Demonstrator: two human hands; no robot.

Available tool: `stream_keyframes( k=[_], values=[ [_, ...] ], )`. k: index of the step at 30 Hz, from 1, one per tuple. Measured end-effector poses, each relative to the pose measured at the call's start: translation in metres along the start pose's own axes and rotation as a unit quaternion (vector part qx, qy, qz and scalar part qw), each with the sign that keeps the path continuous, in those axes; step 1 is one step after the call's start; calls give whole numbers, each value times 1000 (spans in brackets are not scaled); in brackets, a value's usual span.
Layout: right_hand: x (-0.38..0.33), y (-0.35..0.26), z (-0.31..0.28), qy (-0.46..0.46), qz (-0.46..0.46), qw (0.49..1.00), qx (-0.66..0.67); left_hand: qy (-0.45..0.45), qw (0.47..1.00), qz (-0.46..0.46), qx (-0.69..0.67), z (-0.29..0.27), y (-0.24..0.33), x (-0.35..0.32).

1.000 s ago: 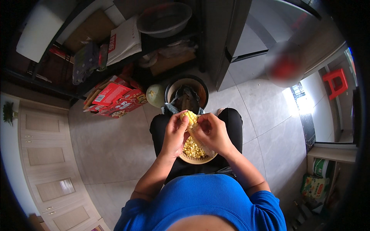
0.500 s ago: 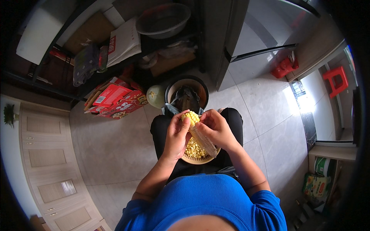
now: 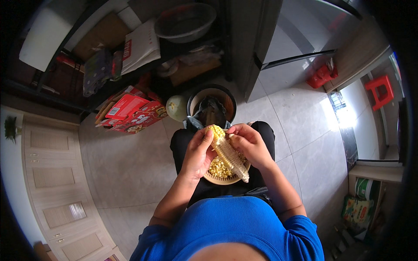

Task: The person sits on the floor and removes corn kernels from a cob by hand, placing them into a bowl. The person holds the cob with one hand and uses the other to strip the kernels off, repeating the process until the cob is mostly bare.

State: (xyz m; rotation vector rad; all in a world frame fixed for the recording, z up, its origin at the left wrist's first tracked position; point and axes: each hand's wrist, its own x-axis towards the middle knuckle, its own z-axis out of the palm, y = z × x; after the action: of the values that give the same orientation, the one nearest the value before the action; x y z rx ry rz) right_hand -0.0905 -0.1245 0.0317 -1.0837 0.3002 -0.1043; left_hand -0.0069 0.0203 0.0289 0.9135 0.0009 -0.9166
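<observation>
A corn cob [image 3: 231, 157] slants over my lap, mostly stripped bare, with yellow kernels left at its upper end. My left hand [image 3: 200, 153] is closed around that upper end from the left, its thumb lying along the kernels. Close against the cob's right side, my right hand [image 3: 249, 145] has its fingers curled and thumb bent in; whatever they may pinch is too small to make out. Under the cob, a round tan basket [image 3: 223, 180] rests on my lap, with loose corn kernels [image 3: 219, 168] in it, partly hidden by my hands and the cob.
Beyond my knees stands a lined round bin [image 3: 234, 104], with a pale green melon [image 3: 176, 108] to its left. A red cardboard box [image 3: 138, 116] sits by the dark shelf holding a clear basin [image 3: 186, 24]. A grey fridge [image 3: 300, 30] stands at the far right.
My right hand has drawn slightly right, its thumb coming off the cob. The cob has tilted a little, its bare end shifting down and right. My left hand keeps its hold.
</observation>
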Motion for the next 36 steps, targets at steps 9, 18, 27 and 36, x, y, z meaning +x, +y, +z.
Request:
stream_keyframes(
  k=[9, 18, 27, 36],
  values=[
    [-2, 8, 8, 22, -75, 962, -261, 39, 994, 32, 94, 2, -7, 0],
    [-3, -8, 17, 24, -95, 916, -389, 50, 992, 44, 107, 4, -8, 1],
    [-1, -5, 10, -1, -106, 927, -360, 45, 988, 54, 135, 3, -9, 4],
    [3, 9, 1, -30, 8, 997, -70, 2, 992, 37, 123, 3, -9, 3]
  ],
)
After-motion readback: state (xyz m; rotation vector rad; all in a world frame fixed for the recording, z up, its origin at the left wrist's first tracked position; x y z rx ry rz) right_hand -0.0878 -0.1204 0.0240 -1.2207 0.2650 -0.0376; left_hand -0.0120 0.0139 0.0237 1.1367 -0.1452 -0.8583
